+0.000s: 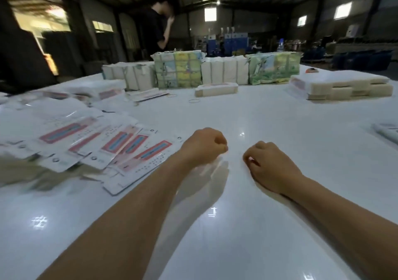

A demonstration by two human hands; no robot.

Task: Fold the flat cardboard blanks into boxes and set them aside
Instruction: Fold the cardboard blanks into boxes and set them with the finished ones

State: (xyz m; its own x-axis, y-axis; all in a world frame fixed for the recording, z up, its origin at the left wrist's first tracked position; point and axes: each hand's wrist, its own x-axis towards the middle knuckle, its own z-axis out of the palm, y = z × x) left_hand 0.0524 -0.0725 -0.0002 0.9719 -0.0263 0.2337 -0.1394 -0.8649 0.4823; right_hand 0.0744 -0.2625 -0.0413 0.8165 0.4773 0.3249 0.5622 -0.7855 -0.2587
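Cardboard blanks [103, 148] lie blurred, spilling toward the table [280, 129] left edge; left hand [204, 146] and right hand [269, 167] rest curled, holding nothing, on bare middle.

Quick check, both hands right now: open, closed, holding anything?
Left hand: closed in a fist above the white table, holding nothing visible.
Right hand: fingers curled shut, resting on the table, nothing visibly held.
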